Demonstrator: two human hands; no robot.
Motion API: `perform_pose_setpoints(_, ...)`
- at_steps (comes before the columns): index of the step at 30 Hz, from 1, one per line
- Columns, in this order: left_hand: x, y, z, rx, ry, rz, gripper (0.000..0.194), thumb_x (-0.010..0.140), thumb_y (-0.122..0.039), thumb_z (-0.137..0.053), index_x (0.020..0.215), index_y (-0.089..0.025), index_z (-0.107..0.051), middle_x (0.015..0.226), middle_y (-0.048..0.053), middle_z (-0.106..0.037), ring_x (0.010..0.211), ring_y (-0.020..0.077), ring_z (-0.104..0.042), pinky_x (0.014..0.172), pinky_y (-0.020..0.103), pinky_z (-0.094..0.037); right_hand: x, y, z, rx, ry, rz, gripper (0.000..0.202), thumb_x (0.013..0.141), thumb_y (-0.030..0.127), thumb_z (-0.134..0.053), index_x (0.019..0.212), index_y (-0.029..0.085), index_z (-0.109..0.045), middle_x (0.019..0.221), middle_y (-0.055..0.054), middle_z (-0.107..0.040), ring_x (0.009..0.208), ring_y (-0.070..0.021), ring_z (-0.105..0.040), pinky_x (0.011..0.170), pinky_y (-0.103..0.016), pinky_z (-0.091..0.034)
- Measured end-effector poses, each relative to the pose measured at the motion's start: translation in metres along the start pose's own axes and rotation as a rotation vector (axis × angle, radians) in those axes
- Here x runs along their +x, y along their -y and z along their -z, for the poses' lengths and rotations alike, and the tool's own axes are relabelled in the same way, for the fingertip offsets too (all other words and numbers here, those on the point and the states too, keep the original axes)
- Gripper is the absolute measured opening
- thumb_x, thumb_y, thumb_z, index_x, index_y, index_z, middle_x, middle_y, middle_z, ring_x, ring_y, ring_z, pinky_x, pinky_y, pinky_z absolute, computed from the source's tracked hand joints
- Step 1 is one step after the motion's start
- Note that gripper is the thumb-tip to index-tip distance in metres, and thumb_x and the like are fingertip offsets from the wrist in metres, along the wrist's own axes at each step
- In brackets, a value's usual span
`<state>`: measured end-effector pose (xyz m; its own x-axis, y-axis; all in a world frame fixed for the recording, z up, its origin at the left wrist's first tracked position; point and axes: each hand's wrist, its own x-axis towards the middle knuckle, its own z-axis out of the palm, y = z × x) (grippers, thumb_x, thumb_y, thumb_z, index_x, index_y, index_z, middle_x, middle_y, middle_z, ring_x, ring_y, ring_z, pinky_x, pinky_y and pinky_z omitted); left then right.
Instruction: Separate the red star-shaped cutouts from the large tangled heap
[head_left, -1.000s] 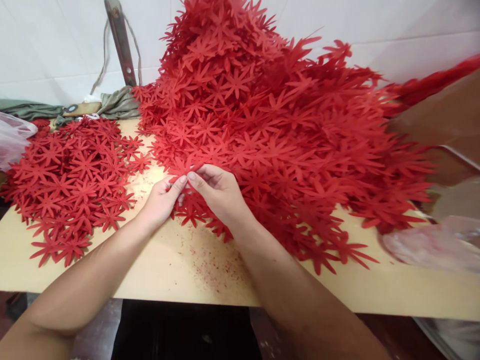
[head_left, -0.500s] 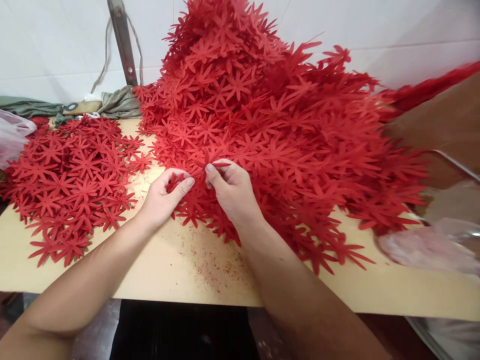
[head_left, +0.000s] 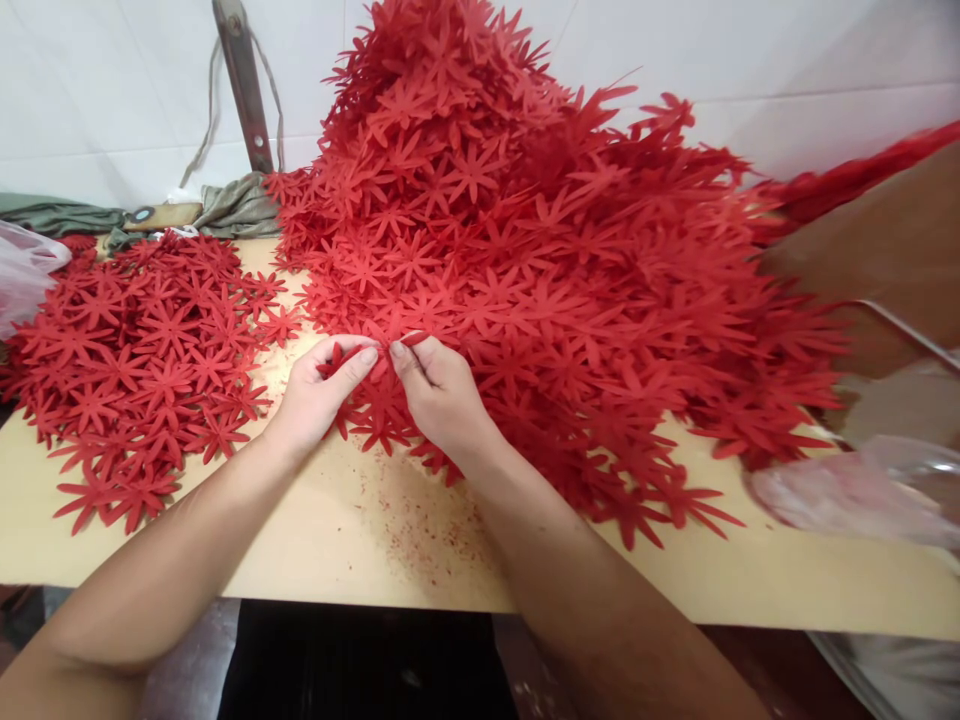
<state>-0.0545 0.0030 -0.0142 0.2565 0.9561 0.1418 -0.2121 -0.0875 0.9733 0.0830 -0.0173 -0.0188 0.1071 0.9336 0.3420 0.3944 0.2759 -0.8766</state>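
Just in front of a tall heap of red petal-shaped cutouts (head_left: 480, 230), my two hands meet almost fingertip to fingertip. My left hand (head_left: 311, 395) is closed, thumb pressed on a red flower cutout (head_left: 337, 360) whose petals show by its fingers. My right hand (head_left: 442, 395) pinches red petals between thumb and curled fingers. Whether both grip one cutout or separate ones is hidden by the fingers and the red behind. A lower pile of flower cutouts (head_left: 161, 340) lies spread to the left.
Red crumbs (head_left: 427, 540) dot the pale tabletop (head_left: 300, 540). A plastic bag (head_left: 26, 275) sits at far left, another plastic bag (head_left: 855, 490) at right, beside brown cardboard (head_left: 885, 240). Greenish cloth (head_left: 240, 205) and a metal bar (head_left: 244, 90) are against the tiled wall.
My right hand has come down and left, its red petals now close to my left fingertips. My left hand has shifted slightly left. The piles look unchanged.
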Motion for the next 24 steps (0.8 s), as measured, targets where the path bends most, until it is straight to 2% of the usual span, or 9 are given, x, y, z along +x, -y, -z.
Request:
perform_pose_setpoints(5,-0.001,-0.002,-0.001,-0.016,-0.001,0.010,0.032,0.066,-0.045,-0.077,0.081,-0.017,-0.069,0.065,-0.005,-0.059,0.059,0.0043,-0.049,0.066,0.019,-0.045,0.000,0.002,0.001,-0.057,-0.063,-0.031,0.039,0.086,0.037,-0.046,0.056,0.021,-0.028,0.053,0.004,-0.032,0.051,-0.0080,-0.029,0.053,-0.028,-0.024)
perform_pose_setpoints(8,-0.001,0.001,-0.002,-0.033,-0.014,0.029,0.029,0.066,-0.042,-0.077,0.079,-0.018,-0.068,0.059,-0.007,-0.054,0.050,0.0025,-0.041,0.060,0.018,-0.042,0.000,0.002,-0.002,0.017,-0.051,-0.025,0.039,0.086,0.038,-0.046,0.055,0.021,-0.029,0.052,0.005,-0.031,0.050,-0.0074,-0.028,0.051,-0.027,-0.025)
perform_pose_setpoints(13,0.002,0.004,0.000,-0.033,-0.048,0.083,0.031,0.060,-0.039,-0.081,0.065,-0.016,-0.060,0.052,-0.008,-0.048,0.046,0.0027,-0.036,0.054,0.018,-0.038,0.001,-0.003,-0.010,0.186,0.031,-0.010,0.032,0.086,0.046,-0.048,0.068,0.020,-0.046,0.062,0.003,-0.046,0.058,-0.0096,-0.043,0.058,-0.026,-0.039)
perform_pose_setpoints(16,0.005,0.005,0.003,0.029,-0.089,0.068,0.030,0.060,-0.036,-0.079,0.063,-0.016,-0.056,0.054,-0.007,-0.051,0.049,0.0042,-0.040,0.054,0.019,-0.037,0.001,-0.001,0.000,0.092,0.000,0.083,0.029,0.085,0.048,-0.052,0.083,0.019,-0.056,0.081,-0.003,-0.058,0.074,-0.0135,-0.055,0.069,-0.029,-0.046)
perform_pose_setpoints(19,0.009,0.008,0.004,0.112,-0.133,0.052,0.028,0.059,-0.032,-0.077,0.060,-0.017,-0.053,0.051,-0.008,-0.047,0.048,0.0044,-0.038,0.053,0.020,-0.035,-0.004,0.007,0.038,-0.157,-0.087,0.249,0.024,0.086,0.041,-0.054,0.088,0.020,-0.063,0.092,-0.007,-0.063,0.089,-0.0164,-0.059,0.080,-0.032,-0.048)
perform_pose_setpoints(21,0.011,0.011,0.004,0.131,-0.134,0.051,0.026,0.059,-0.031,-0.076,0.063,-0.017,-0.055,0.049,-0.008,-0.045,0.047,0.0049,-0.038,0.051,0.020,-0.034,-0.012,0.013,0.077,-0.363,-0.172,0.323,0.017,0.086,0.035,-0.056,0.086,0.021,-0.067,0.092,-0.006,-0.067,0.095,-0.0182,-0.060,0.089,-0.037,-0.046)
perform_pose_setpoints(24,0.013,0.016,0.002,0.121,-0.110,0.086,0.024,0.061,-0.032,-0.074,0.070,-0.017,-0.057,0.052,-0.008,-0.047,0.047,0.0053,-0.040,0.049,0.020,-0.032,-0.033,0.019,0.146,-0.598,-0.342,0.271,0.012,0.083,0.029,-0.059,0.079,0.024,-0.069,0.094,-0.004,-0.070,0.097,-0.0196,-0.062,0.097,-0.042,-0.041)
